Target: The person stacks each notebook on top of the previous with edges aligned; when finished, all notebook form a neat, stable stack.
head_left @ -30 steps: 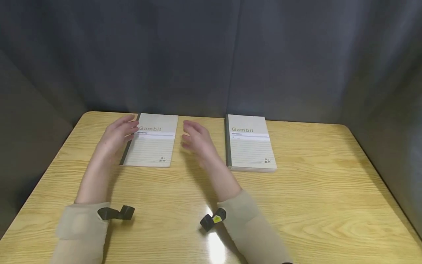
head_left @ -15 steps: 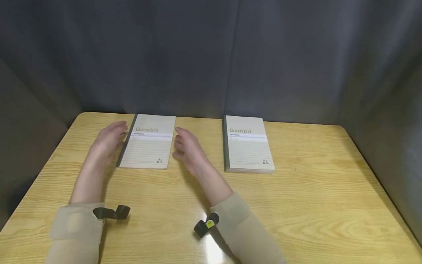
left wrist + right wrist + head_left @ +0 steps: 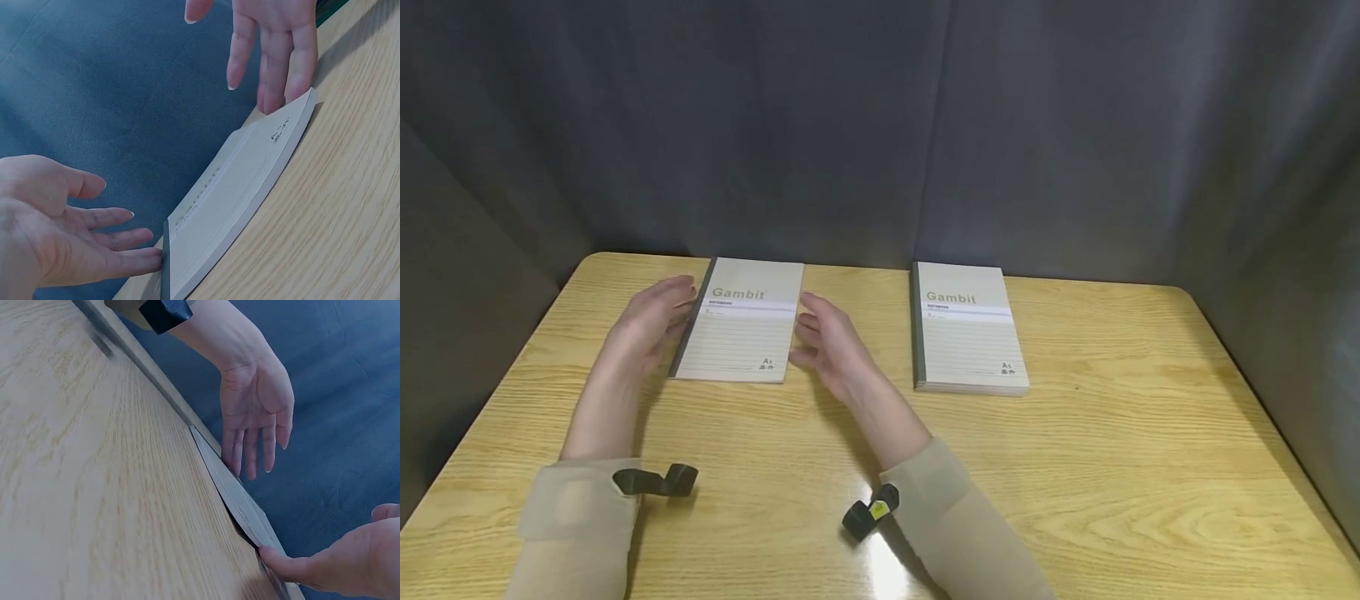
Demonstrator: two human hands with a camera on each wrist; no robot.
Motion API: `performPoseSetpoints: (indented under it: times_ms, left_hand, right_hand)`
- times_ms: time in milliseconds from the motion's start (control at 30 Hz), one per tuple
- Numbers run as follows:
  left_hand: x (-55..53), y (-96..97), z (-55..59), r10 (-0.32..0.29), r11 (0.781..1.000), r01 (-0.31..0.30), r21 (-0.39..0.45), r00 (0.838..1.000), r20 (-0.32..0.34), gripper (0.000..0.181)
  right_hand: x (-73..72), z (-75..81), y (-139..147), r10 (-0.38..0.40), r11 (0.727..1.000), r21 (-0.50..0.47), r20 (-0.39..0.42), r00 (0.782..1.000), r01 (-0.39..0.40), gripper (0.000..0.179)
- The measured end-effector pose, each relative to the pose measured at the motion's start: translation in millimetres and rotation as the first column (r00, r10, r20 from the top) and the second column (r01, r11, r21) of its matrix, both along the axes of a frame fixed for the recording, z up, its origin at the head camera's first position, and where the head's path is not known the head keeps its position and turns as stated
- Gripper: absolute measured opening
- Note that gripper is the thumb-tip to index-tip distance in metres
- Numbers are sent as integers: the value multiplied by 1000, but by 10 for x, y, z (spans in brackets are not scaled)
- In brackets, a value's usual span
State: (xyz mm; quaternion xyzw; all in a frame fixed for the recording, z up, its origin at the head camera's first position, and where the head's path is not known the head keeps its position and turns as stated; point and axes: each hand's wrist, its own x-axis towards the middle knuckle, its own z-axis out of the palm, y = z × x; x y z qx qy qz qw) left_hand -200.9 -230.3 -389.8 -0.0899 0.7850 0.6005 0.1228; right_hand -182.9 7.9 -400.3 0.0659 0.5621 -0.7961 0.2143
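A pale "Gambit" notebook [image 3: 741, 337] with a dark spine lies at the far left of the table. Along its spine stands my left hand [image 3: 643, 327], fingers extended, the lowest one at the spine in the left wrist view. My right hand [image 3: 831, 343] is at the opposite edge, its fingers lightly bent and its lower fingertips against the notebook. Neither hand grips it. From the left wrist camera, the notebook [image 3: 231, 194] looks slightly bowed. In the right wrist view a fingertip of the right hand [image 3: 344, 559] meets the notebook edge, where a dark gap shows beneath.
A neat stack of matching notebooks [image 3: 970, 342] lies right of the right hand, near the table's back edge. Dark curtains [image 3: 850, 125] hang behind and beside the wooden table [image 3: 1112, 433]. A black wrist camera [image 3: 872, 512] sits on the right sleeve.
My left hand has moved left and down from over the spine to beside it. The right hand has come left and down to the notebook's right edge. The stack has stayed put.
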Motion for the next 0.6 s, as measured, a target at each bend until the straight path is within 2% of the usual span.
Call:
performPoseSetpoints:
  times_ms: [400,533,600]
  left_hand:
    - [0,-3,-8,3,1000,-3,5,1000,3,68]
    - [6,1,-6,-1,1000,1,-4,1000,11,68]
    - [12,4,-7,4,1000,-4,-18,1000,23,67]
  right_hand:
    - [-26,3,99,-34,999,-21,59,998,35,65]
    - [-46,-14,109,-60,998,13,69,996,59,58]
    - [-50,-22,113,-50,997,54,54,997,47,51]
